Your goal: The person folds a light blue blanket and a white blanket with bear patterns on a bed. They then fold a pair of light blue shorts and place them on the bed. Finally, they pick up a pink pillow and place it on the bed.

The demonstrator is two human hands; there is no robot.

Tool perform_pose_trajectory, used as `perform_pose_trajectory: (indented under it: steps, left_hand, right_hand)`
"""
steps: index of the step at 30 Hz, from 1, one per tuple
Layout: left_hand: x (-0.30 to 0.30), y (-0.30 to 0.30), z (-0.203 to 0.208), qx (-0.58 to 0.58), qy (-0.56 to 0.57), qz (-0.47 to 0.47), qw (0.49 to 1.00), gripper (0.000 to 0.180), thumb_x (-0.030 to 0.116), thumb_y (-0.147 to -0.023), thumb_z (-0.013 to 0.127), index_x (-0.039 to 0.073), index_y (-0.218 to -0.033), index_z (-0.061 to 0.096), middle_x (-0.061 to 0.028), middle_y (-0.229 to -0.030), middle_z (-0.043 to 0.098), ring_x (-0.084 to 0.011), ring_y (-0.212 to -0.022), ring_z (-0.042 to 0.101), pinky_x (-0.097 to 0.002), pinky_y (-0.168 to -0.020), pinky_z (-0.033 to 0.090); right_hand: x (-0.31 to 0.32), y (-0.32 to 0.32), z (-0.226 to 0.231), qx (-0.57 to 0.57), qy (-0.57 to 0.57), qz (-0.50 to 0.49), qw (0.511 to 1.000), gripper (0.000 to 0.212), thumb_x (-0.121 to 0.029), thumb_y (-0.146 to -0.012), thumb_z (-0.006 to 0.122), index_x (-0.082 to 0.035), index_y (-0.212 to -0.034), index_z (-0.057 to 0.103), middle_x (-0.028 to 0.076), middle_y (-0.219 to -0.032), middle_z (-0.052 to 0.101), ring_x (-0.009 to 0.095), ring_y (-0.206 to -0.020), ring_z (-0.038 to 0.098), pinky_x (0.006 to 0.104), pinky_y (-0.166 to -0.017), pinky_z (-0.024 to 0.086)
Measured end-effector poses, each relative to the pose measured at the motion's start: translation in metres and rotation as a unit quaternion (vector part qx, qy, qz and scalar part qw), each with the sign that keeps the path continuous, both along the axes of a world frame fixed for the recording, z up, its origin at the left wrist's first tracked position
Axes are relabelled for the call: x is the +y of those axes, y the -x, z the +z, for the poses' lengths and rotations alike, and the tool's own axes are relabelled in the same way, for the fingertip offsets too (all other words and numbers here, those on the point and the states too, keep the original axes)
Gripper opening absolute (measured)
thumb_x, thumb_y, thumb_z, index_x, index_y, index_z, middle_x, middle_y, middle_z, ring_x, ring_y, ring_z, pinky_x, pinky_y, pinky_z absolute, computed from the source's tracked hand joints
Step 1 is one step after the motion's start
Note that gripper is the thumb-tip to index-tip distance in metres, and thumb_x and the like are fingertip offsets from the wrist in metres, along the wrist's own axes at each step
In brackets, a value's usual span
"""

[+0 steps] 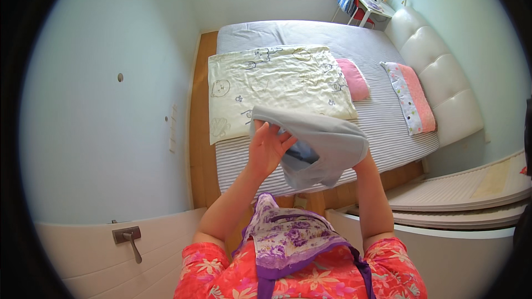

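Observation:
A grey garment (327, 130) is held up in the air before me, stretched between my hands above the near edge of the bed. My left hand (267, 148) grips its edge on the left, palm toward me, with some fingers reaching into the opening. Darker cloth shows inside that opening. At the right end, my right hand (362, 161) holds the garment up from within; its fingers are hidden by the fabric. Just beyond lies a cream blanket (277, 83) with printed animal drawings, spread over the bed.
The bed (360, 39) has a striped sheet and a padded white headboard (438, 69). A pink pillow (354, 80) and a patterned coral pillow (410, 99) lie on it. A desk (377, 5) stands at the far right. A door handle (130, 241) is near left, a white cabinet (443, 254) near right.

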State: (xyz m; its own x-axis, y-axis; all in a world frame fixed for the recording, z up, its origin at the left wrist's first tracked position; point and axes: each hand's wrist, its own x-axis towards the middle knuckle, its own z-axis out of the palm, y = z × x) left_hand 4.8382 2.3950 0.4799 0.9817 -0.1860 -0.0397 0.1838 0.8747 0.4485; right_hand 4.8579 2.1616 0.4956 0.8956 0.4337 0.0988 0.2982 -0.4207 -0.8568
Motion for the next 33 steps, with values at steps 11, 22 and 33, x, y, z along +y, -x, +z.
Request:
perform_pose_trajectory:
  steps: [11, 22, 33]
  left_hand:
    - [0.084, -0.017, -0.054, -0.46, -0.847, -0.077, 0.254, 0.012, 0.018, -0.074, 0.056, 0.006, -0.076, 0.052, -0.0075, -0.066, 0.057, -0.0236, -0.072, 0.057, -0.0338, -0.075, 0.042]
    - [0.111, -0.035, 0.068, -0.532, -0.823, 0.157, 0.119, 0.013, 0.008, -0.071, 0.057, 0.009, -0.063, 0.047, -0.0037, -0.099, 0.059, -0.0151, -0.11, 0.044, -0.0433, -0.096, 0.025]
    - [0.106, -0.054, 0.027, -0.333, -0.805, 0.277, 0.407, 0.028, 0.005, -0.078, 0.054, 0.008, -0.105, 0.047, -0.0156, -0.076, 0.057, -0.0322, -0.069, 0.055, -0.0364, -0.057, 0.045]
  right_hand:
    - [-0.093, -0.065, 0.072, 0.287, -0.207, -0.151, 0.923, 0.015, -0.013, -0.077, 0.048, -0.004, -0.084, 0.058, 0.004, -0.078, 0.057, 0.01, -0.066, 0.052, 0.0234, -0.057, 0.043]
    - [-0.13, -0.065, 0.084, 0.198, -0.502, -0.204, 0.817, 0.024, -0.023, -0.085, 0.046, -0.001, -0.092, 0.055, 0.007, -0.087, 0.059, 0.018, -0.083, 0.056, 0.032, -0.075, 0.046]
    - [-0.153, -0.045, 0.119, 0.066, -0.464, -0.128, 0.874, 0.051, -0.015, -0.084, 0.044, -0.007, -0.131, 0.026, 0.009, -0.127, 0.039, 0.021, -0.116, 0.038, 0.0339, -0.097, 0.031]
